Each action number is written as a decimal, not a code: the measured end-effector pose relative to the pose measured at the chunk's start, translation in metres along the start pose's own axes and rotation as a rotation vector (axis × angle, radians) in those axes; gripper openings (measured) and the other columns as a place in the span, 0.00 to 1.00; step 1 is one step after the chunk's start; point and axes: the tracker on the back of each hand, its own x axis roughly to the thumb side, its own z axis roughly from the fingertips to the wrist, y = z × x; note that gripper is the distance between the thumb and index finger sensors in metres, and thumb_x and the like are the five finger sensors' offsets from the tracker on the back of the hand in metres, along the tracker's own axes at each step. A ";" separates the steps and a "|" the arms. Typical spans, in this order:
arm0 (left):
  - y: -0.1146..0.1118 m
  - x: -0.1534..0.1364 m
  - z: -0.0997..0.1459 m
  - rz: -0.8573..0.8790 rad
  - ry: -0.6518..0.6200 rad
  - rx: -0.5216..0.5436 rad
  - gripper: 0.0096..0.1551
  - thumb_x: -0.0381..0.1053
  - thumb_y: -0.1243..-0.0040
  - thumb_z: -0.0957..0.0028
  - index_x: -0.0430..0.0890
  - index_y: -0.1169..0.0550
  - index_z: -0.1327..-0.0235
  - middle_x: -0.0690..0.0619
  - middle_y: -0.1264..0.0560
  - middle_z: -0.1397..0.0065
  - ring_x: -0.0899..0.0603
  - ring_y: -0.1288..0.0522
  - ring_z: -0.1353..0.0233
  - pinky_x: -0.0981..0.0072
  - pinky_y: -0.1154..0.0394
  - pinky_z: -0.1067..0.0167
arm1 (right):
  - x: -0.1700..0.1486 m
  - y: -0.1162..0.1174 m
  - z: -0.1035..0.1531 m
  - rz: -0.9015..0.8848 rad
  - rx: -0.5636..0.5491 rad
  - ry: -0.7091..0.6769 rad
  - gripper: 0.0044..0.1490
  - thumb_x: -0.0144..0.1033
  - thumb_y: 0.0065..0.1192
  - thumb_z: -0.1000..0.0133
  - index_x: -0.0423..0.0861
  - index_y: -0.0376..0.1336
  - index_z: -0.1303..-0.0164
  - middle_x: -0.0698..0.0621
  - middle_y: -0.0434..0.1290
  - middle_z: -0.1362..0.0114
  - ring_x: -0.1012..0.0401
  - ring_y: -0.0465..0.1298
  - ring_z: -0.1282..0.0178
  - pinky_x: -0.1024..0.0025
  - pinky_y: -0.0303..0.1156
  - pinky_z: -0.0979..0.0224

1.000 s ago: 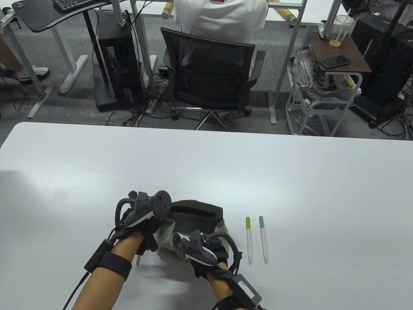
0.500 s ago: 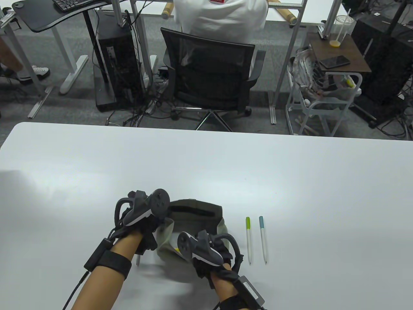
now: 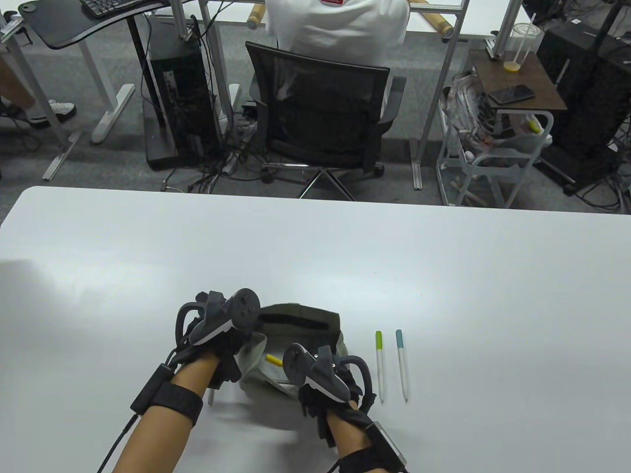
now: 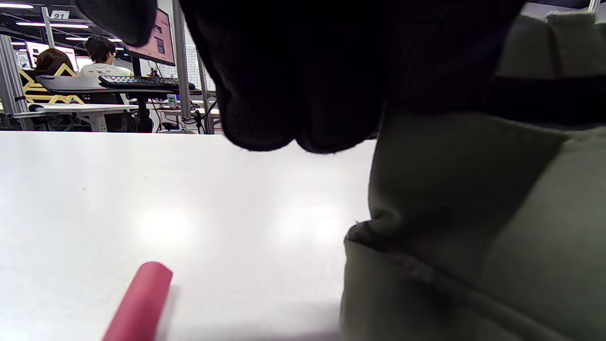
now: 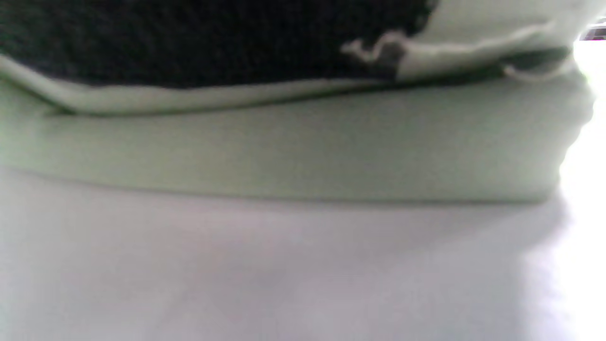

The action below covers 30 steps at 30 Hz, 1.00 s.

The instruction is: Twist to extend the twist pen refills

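1. Two pens lie side by side on the table [image 3: 443, 276], right of the pouch [image 3: 305, 320]: green-capped pen [image 3: 379, 367] and blue-capped pen [image 3: 402, 365], near-parallel, caps away from you, close together but apart
2. Your left hand [image 3: 217, 340] is at the pouch's left edge; in the left wrist view its gloved fingers [image 4: 303, 85] sit against the olive fabric, though I can't tell whether they pinch it or just rest there
3. Your right hand [image 3: 320, 382] is over the pouch's near right side; grip hidden under the tracker, and the right wrist view is only blurred fabric, so finger state unknown
4. Yellow pen end [image 3: 274, 360] sticks out at the pouch opening, just left of your right hand (can't tell if you're holding it)
5. Red pen [image 4: 139, 303] lies on the table by your left wrist, just left of the pouch, untouched
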 end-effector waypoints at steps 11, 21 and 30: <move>0.014 -0.006 0.012 0.023 -0.005 -0.058 0.33 0.61 0.34 0.47 0.46 0.20 0.33 0.47 0.17 0.37 0.35 0.20 0.33 0.18 0.46 0.32 | -0.031 -0.068 0.030 -0.544 -0.359 0.073 0.28 0.37 0.60 0.58 0.51 0.71 0.46 0.48 0.79 0.45 0.64 0.81 0.67 0.73 0.78 0.66; 0.120 0.033 0.062 0.272 -0.185 0.279 0.34 0.64 0.40 0.43 0.43 0.19 0.33 0.43 0.16 0.36 0.33 0.20 0.34 0.19 0.45 0.32 | -0.032 -0.081 0.048 -0.674 -0.472 0.069 0.28 0.39 0.61 0.56 0.49 0.71 0.45 0.48 0.80 0.48 0.65 0.81 0.70 0.75 0.78 0.68; 0.140 0.089 0.081 0.121 -0.223 0.317 0.38 0.66 0.34 0.46 0.43 0.20 0.31 0.44 0.17 0.35 0.34 0.20 0.35 0.20 0.44 0.31 | -0.030 -0.077 0.049 -0.634 -0.479 0.053 0.28 0.39 0.62 0.56 0.50 0.71 0.45 0.48 0.80 0.47 0.65 0.81 0.70 0.74 0.78 0.68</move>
